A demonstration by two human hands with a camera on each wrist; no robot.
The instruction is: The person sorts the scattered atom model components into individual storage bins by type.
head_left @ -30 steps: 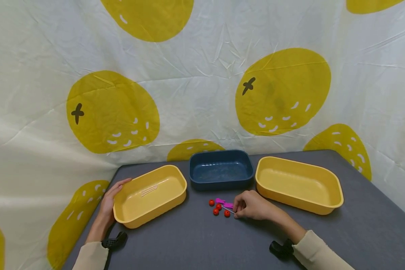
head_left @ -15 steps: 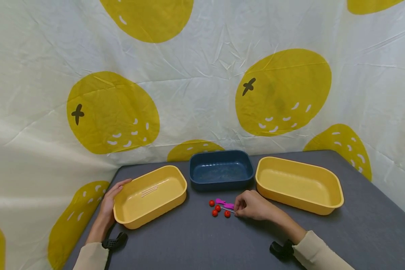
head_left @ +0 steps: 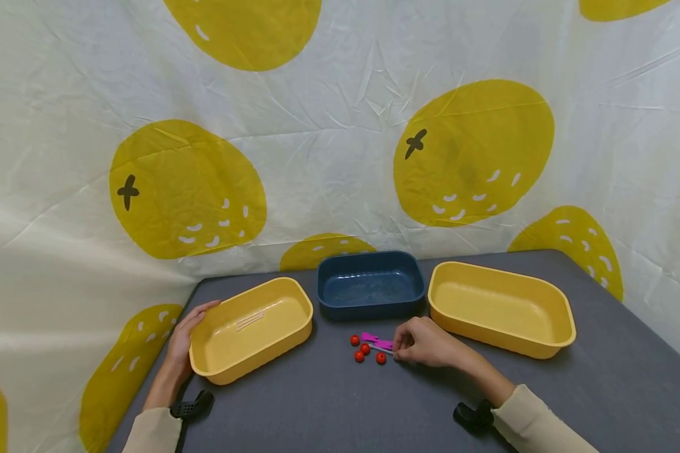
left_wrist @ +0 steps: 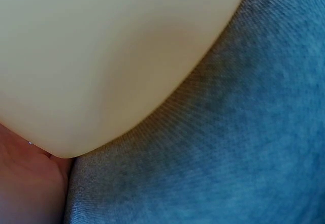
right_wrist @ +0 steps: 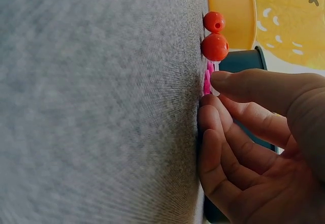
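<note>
My left hand rests along the left side of a yellow bin, fingertips at its rim; the thumb is hidden. Several thin pale sticks lie in this bin. My right hand is low over the table, thumb and fingertips at the right end of a thin grey stick, which it seems to pinch. Just behind the stick lie bright pink flat pieces, partly covered by the fingers. Several red beads sit left of the hand; two red beads show holes in the right wrist view.
A dark blue bin stands at the back middle of the grey table. Another yellow bin is at the back right, just behind my right hand. A white curtain with yellow fruit prints hangs behind the table.
The grey stick has shifted slightly at my right fingertips, and the two red beads near its left end have rolled a little to the left. The left hand has stayed on the bin.
</note>
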